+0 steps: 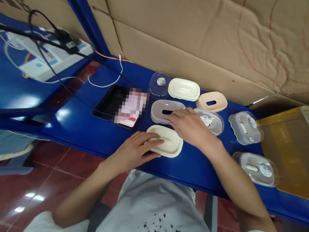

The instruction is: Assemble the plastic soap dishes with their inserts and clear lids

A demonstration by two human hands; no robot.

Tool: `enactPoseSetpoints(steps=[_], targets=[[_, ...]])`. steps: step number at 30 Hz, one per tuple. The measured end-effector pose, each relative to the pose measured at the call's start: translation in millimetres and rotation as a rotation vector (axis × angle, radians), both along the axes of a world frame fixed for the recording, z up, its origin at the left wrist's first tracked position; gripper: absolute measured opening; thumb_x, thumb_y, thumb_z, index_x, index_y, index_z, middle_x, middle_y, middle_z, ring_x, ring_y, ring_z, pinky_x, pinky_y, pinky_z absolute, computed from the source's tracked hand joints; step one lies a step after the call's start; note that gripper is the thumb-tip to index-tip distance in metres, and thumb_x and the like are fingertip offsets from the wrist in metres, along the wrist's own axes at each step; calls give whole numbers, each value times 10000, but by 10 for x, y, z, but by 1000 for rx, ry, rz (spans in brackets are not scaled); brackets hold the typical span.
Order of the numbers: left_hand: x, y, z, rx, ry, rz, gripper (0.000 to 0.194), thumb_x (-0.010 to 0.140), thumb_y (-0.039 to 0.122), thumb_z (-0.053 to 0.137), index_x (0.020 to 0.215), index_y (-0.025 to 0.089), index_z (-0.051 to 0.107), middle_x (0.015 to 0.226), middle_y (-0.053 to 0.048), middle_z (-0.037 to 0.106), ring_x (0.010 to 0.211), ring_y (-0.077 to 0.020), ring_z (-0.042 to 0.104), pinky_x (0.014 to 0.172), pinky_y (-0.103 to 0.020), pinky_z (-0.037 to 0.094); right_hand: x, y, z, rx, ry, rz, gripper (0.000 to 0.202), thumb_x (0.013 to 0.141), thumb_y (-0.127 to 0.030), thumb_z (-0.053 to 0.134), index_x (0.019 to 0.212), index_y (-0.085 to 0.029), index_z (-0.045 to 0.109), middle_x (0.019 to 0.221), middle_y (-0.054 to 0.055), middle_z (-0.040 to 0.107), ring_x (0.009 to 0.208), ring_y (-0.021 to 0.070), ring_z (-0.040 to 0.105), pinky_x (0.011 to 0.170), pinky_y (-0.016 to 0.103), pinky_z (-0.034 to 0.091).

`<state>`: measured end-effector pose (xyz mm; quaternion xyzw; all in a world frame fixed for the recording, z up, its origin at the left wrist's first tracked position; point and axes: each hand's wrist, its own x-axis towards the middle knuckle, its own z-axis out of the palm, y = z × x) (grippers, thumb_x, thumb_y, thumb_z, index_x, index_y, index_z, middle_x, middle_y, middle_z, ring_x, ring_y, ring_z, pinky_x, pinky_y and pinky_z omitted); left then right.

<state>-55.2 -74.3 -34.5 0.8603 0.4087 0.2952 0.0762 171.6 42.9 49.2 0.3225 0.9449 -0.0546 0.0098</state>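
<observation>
My left hand (135, 149) reaches over a shallow cream oval dish (172, 142) near the table's front edge. Its fingers are apart, with the tips over the dish's left side. Just behind it stands a greyish oval plastic box (157, 110) with a dark slot in its top. My right hand (188, 125) is closed at this box's right side, fingertips by the slot; the hand covers part of the box. Right beside that hand lies a clear-lidded oval box (216, 125) with a round label.
At the back are a clear lid (158, 84), a cream dish (184, 89) and a peach slotted dish (214, 100). Clear-lidded boxes (246, 128) stand right, by a yellow-brown carton (292, 154). Left are a phone (131, 108) on a black tray (108, 103), cables and power strips (52, 59).
</observation>
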Motion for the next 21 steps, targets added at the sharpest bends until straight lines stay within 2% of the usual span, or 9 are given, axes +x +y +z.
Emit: enactPoseSetpoints(steps=[3, 7, 9, 13, 16, 19, 21], targets=[[18, -22, -2, 40, 23, 47, 446, 1059, 309, 732, 1472, 231, 584, 1365, -139, 695, 1186, -274, 705, 1008, -407, 580, 34, -142, 81, -39, 90, 29, 286, 1116, -166, 532, 1291, -149, 757, 1222, 127, 790, 1150, 283, 718, 950, 409, 453], [44, -77, -23, 216, 77, 163, 485, 1020, 273, 773, 1464, 310, 582, 1313, -126, 672, 1123, -285, 693, 935, -413, 569, 81, -417, 157, -109, 137, 100, 224, 1110, -211, 568, 1222, -163, 756, 1143, 98, 798, 1041, 251, 738, 904, 391, 501], [51, -89, -26, 241, 75, 206, 531, 995, 281, 806, 1469, 342, 574, 1315, -125, 653, 1163, -303, 677, 985, -449, 552, 96, -551, 135, -102, 113, 133, 215, 1105, -201, 576, 1220, -153, 751, 1149, 101, 798, 1038, 251, 745, 936, 408, 530], [58, -53, 14, 119, 56, 183, 669, 1001, 302, 796, 1580, 372, 469, 1543, -168, 550, 1407, -378, 580, 1128, -546, 495, 112, -766, -25, -19, 70, 159, 264, 1098, -220, 601, 1329, -164, 717, 1322, 137, 769, 1208, 281, 719, 1043, 457, 549], [62, -1, 52, 39, 62, 122, 678, 1021, 263, 757, 1611, 335, 433, 1667, -207, 446, 1526, -411, 492, 1191, -599, 455, 141, -869, -120, 4, 46, 163, 310, 1075, -140, 593, 1364, -171, 701, 1354, 136, 761, 1256, 278, 701, 1046, 443, 555], [63, 32, 70, 0, 67, 72, 624, 1031, 287, 747, 1587, 260, 465, 1703, -250, 390, 1592, -437, 418, 1220, -622, 436, 271, -848, -63, -34, 132, 185, 304, 1095, -160, 565, 1366, -191, 699, 1289, 105, 790, 1191, 255, 730, 1012, 419, 570], [65, 37, 77, -22, 59, 48, 589, 1034, 296, 739, 1563, 229, 489, 1706, -264, 384, 1608, -440, 401, 1229, -622, 431, 450, -708, 50, -30, 271, 157, 314, 1119, -207, 533, 1392, -208, 688, 1322, 94, 790, 1190, 248, 738, 1037, 425, 569]])
